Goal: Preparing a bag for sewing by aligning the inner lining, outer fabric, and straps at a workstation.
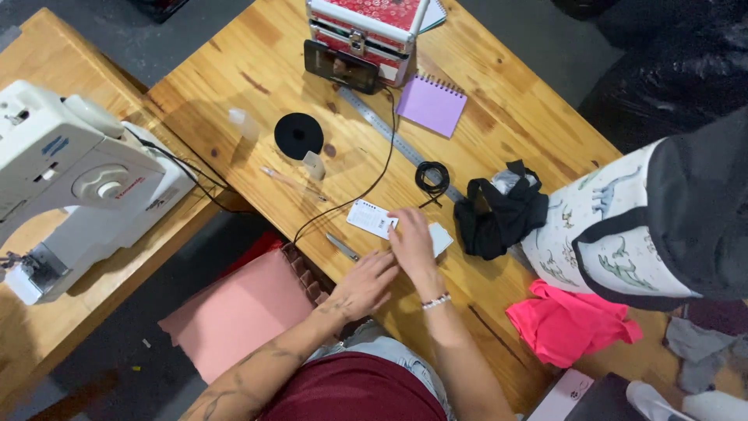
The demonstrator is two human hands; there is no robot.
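At the near edge of the wooden table [257, 54], both hands worked close together. Right hand [411, 240] lay flat, palm down, fingers loosely together, pressing on a small white card [372, 217]; a beaded bracelet [436, 300] sat at that wrist. Left hand [366, 282] rested just beside it on the table edge, fingers spread a little, gripping nothing that could be seen. Whether the right hand pinched the card or only covered it could not be told.

A slim metal tool [341, 246] lay just left of the card. A black cable [366, 183] ran from near the card up to a phone [341, 66] propped against a red patterned case [366, 19]. A metal ruler [389, 132] lay slantwise, with a purple spiral notebook [431, 104] to its right and a black spool [298, 134] to its left. A coil of black cord [432, 175] sat beside bunched black fabric [499, 214]. Dinosaur-print cloth [600, 226] and pink fabric [569, 321] lay further right. A white sewing machine [78, 171] stood on the neighbouring table, well apart.
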